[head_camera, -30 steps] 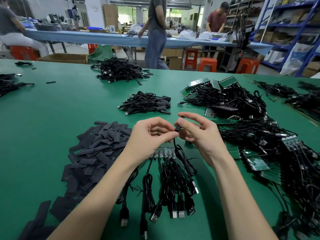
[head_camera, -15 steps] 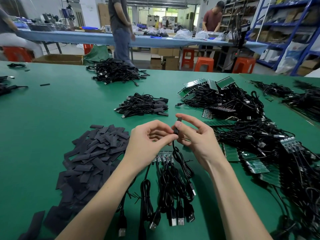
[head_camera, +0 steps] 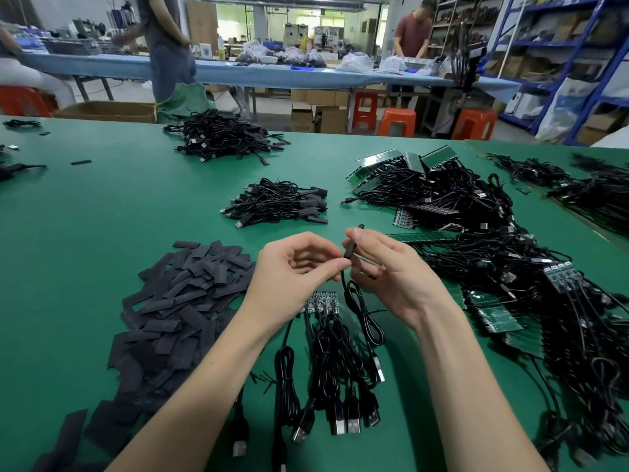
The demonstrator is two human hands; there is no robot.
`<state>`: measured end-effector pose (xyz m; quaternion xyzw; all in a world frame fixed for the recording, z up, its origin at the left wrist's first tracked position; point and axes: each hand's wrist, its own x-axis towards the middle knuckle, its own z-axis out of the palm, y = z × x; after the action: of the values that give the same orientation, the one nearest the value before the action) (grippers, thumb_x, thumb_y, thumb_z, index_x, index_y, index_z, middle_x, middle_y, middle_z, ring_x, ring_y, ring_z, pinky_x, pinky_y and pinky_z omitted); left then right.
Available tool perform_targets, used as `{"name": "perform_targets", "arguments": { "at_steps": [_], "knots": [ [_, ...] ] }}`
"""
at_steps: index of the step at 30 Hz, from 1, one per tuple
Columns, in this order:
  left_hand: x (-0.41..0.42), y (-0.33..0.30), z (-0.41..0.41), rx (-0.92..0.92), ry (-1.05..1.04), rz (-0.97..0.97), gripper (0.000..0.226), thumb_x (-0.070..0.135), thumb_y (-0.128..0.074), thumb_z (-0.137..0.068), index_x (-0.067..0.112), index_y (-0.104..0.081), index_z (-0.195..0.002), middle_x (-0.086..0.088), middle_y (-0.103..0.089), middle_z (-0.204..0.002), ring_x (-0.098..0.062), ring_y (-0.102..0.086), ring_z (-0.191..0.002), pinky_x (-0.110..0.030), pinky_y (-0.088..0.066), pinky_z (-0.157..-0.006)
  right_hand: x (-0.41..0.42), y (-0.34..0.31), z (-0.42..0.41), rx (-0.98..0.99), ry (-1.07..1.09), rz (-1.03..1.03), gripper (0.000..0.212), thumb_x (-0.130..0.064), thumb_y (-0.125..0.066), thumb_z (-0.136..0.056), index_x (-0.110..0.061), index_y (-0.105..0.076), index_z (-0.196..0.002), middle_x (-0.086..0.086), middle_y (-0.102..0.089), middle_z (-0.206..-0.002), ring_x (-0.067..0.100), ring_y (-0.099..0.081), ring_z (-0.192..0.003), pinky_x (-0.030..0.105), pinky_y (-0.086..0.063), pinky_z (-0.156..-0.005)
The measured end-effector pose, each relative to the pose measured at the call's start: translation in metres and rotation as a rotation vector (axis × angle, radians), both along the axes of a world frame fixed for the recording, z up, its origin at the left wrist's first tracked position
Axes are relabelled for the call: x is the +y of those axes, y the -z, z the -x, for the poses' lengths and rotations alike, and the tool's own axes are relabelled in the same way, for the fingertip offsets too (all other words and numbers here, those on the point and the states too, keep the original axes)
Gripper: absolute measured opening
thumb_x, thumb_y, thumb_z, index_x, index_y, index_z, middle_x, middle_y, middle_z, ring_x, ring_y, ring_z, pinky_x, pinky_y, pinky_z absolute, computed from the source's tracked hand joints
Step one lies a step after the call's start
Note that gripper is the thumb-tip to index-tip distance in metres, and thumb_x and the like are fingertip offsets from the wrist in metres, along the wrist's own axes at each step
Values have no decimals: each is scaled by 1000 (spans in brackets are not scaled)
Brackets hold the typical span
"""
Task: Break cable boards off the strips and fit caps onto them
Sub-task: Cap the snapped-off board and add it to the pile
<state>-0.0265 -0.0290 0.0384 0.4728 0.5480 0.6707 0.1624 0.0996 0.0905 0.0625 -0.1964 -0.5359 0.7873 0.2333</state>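
Both hands meet over the green table. My right hand (head_camera: 388, 267) pinches a slim black cap (head_camera: 350, 248) that stands nearly upright. My left hand (head_camera: 296, 270) pinches the black cable (head_camera: 360, 311) just below the cap; the cable's board end is hidden inside the cap and fingers. That cable loops down toward its USB plug. Under my hands lies a short strip of green cable boards (head_camera: 321, 303) with several black cables still attached. A heap of flat black caps (head_camera: 180, 301) lies to the left.
A small pile of capped cables (head_camera: 279, 204) lies ahead, a bigger one (head_camera: 221, 136) farther back. A large tangle of board strips and cables (head_camera: 493, 267) fills the right side. People stand at a blue table (head_camera: 238, 69) behind.
My hands stay together and have barely moved on the cap and cable. In the background, a standing person has walked to the left.
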Motion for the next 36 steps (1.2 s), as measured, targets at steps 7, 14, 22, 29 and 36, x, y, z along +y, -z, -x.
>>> {"name": "perform_targets", "arguments": {
  "at_steps": [7,14,22,29,36],
  "knots": [
    [-2,2,3,50,4,28,11,19,-85,-79,19,-76,-84,-5,-75,-75,-23,-73,-69,-36,-61,-74,1,3,0,-18,-16,21,20,-20,-79,-75,-6,-77,-89,4,-73,-79,5,-63,-57,13,-52,-56],
    [-2,2,5,61,18,45,11,20,-85,-79,20,-75,-85,-3,-76,-77,-21,-73,-71,-30,-59,-74,-2,3,0,24,21,-48,25,-22,-80,-75,-10,-78,-97,7,-75,-84,10,-69,-68,17,-56,-65],
    [1,4,4,-43,41,6,12,11,-83,-79,18,-75,-86,-6,-75,-78,-17,-70,-69,-24,-55,-71,-10,-2,3,163,117,-141,23,-12,-79,-78,-21,-81,-98,13,-77,-93,20,-73,-82,27,-59,-76],
    [-4,3,7,-6,57,54,14,13,-84,-79,23,-76,-83,-3,-75,-77,-17,-72,-70,-23,-57,-73,-11,-2,3,132,141,-103,13,-10,-77,-82,-18,-82,-90,13,-76,-86,18,-72,-77,24,-58,-73],
    [-4,2,9,-11,32,43,11,12,-83,-80,16,-74,-85,-6,-75,-76,-18,-70,-69,-26,-57,-73,-14,0,8,145,150,-79,17,-16,-81,-76,-20,-82,-93,13,-77,-90,18,-72,-79,23,-57,-72]
  ]
}}
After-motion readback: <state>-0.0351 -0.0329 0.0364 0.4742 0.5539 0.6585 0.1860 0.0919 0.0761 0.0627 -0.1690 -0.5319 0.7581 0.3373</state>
